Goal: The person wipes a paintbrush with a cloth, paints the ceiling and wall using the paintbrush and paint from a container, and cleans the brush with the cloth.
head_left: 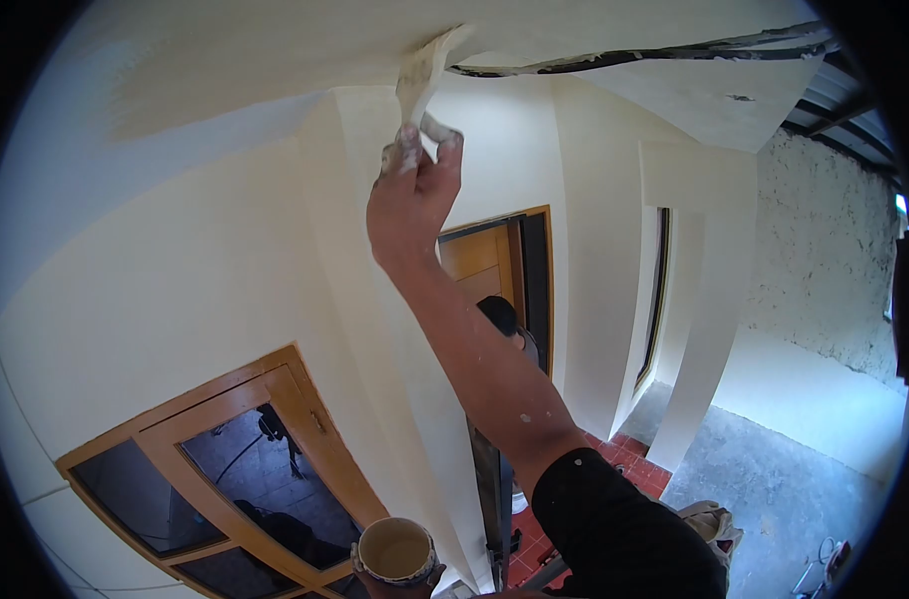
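Note:
My right hand [414, 190] is raised overhead, its paint-smeared fingers pinched round a pale, flat, flexible spreader [426, 78]. The spreader's upper edge touches the ceiling [275, 45], at the left end of a dark, ragged gap [634, 60]. Low in the view, a round tub [396, 549] with a cream-coloured inside and a smeared rim is held upright by my left hand [372, 581], whose fingers show at both sides of it. Most of that hand is hidden by the tub and the frame's bottom edge.
A wood-framed window [319, 439] is at lower left. Behind my right forearm, a person's dark-haired head [498, 313] shows by a wooden door [479, 262]. Red tiles [629, 464] and grey floor [774, 479] lie far below. A pale pillar [709, 329] stands at right.

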A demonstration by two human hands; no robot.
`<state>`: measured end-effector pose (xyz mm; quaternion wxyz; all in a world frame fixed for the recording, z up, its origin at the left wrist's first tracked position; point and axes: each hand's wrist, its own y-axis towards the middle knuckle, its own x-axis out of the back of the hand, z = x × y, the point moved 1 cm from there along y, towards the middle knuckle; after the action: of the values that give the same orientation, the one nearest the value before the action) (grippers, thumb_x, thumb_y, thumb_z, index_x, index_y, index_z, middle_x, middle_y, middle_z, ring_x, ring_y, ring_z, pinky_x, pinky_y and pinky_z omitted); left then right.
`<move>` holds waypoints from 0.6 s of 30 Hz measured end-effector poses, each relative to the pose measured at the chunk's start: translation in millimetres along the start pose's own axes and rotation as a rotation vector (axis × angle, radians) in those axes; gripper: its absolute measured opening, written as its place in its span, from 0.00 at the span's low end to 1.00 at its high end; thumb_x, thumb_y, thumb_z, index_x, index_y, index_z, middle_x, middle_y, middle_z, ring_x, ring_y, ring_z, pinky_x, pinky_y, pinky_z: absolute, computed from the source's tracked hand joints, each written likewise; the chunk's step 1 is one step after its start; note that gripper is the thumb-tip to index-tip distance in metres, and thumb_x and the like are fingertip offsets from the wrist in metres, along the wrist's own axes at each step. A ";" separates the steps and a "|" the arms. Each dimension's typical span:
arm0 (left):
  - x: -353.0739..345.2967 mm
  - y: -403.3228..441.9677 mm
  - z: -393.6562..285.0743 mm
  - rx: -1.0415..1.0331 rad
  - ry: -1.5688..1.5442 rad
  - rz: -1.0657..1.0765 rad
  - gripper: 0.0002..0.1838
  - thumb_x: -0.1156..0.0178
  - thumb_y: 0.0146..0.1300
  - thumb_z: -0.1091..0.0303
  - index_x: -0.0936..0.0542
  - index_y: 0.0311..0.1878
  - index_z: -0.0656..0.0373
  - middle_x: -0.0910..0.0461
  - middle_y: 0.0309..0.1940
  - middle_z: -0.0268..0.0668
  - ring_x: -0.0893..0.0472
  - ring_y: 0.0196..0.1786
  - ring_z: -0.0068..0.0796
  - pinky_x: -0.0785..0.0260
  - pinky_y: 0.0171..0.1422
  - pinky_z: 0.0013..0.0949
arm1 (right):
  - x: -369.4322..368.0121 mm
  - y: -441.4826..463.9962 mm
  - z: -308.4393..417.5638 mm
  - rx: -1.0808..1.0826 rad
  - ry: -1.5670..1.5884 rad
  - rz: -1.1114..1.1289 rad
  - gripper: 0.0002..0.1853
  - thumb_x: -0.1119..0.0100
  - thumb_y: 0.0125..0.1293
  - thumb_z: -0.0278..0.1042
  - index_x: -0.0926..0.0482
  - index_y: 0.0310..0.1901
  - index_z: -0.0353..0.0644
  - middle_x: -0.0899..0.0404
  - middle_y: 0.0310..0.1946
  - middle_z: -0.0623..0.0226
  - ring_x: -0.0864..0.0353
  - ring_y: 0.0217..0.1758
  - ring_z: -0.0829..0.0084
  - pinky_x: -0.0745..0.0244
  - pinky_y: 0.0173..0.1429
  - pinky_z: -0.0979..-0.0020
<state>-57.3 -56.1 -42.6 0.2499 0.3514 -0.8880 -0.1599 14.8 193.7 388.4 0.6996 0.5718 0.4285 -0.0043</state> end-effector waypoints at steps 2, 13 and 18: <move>-1.1 -0.1 0.0 -0.008 -0.009 0.001 0.69 0.13 0.43 0.55 0.53 0.78 0.62 0.35 0.70 0.53 0.30 0.70 0.50 0.36 0.72 0.52 | 3.9 -12.9 -2.6 0.078 -0.065 -0.027 0.09 0.53 0.81 0.31 0.34 0.55 0.39 0.30 0.31 0.72 0.36 0.30 0.85 0.39 0.32 0.80; -0.4 -0.1 -0.2 -0.028 -0.022 -0.012 0.69 0.13 0.42 0.56 0.54 0.78 0.62 0.36 0.71 0.53 0.30 0.71 0.50 0.37 0.73 0.52 | -13.9 2.4 13.4 -0.087 -0.049 0.003 0.08 0.54 0.80 0.27 0.34 0.56 0.37 0.30 0.33 0.71 0.35 0.35 0.84 0.38 0.39 0.78; 0.6 -1.7 -2.2 -0.034 -0.024 -0.020 0.70 0.13 0.42 0.56 0.54 0.79 0.62 0.36 0.71 0.53 0.31 0.71 0.50 0.37 0.74 0.52 | -6.8 -21.7 3.9 0.072 -0.077 -0.093 0.08 0.53 0.80 0.27 0.34 0.55 0.38 0.31 0.35 0.72 0.35 0.35 0.84 0.38 0.39 0.79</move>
<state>-55.6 -58.0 -41.3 0.2436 0.3541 -0.8844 -0.1819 2.1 179.7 375.1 0.6936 0.5755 0.4269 -0.0740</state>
